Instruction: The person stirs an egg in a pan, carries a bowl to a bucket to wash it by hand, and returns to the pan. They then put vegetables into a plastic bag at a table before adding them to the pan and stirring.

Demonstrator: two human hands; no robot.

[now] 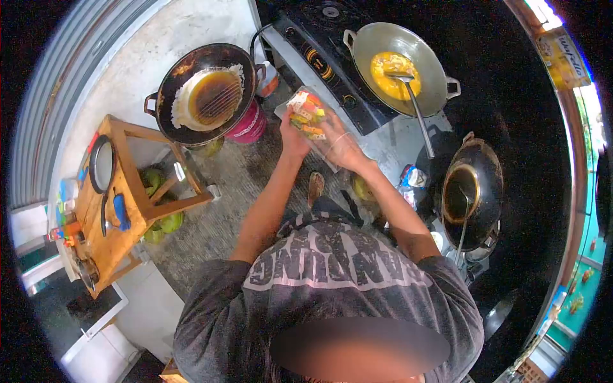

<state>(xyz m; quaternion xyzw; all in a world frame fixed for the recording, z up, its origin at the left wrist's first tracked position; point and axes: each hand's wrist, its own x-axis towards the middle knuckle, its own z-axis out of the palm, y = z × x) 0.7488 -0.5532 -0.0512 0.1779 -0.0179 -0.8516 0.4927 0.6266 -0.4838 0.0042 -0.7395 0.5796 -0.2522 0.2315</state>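
Note:
Between both hands is a clear plastic bag (308, 115) with orange, yellow, green and white pieces in it. My left hand (294, 136) holds the bag's left side, its fingers partly hidden by the bag. On the right side, my right hand (340, 143) wraps round the bag, with a thin band at the wrist. To the right stands a black stove (322, 60). A grey wok (408, 57) on it holds a yellow mixture and a metal spatula (418, 115).
A dark wok (167, 92) with brown liquid and a rack sits over a pink bucket (249, 124) at the left. A wooden table (124, 220) carries a sieve and tools. Another dark wok (488, 185) with oil and a ladle is at the right.

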